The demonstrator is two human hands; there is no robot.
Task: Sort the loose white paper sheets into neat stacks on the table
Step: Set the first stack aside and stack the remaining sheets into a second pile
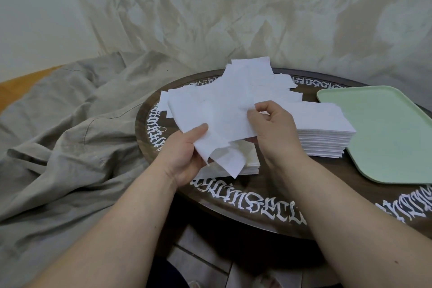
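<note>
Held above the middle of the round dark wooden counter point(268, 203): loose white paper sheets point(217, 112), pinched by left hand point(184, 149) and right hand point(273, 126) fingers, beside a neat white paper stack point(325, 140).

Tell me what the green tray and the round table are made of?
The tray looks like plastic: smooth, matte, pale green, with a moulded raised rim. The table looks like dark wood, with faint grain and white lettering round its rim; the glossy edge may be varnish or a clear cover.
</note>
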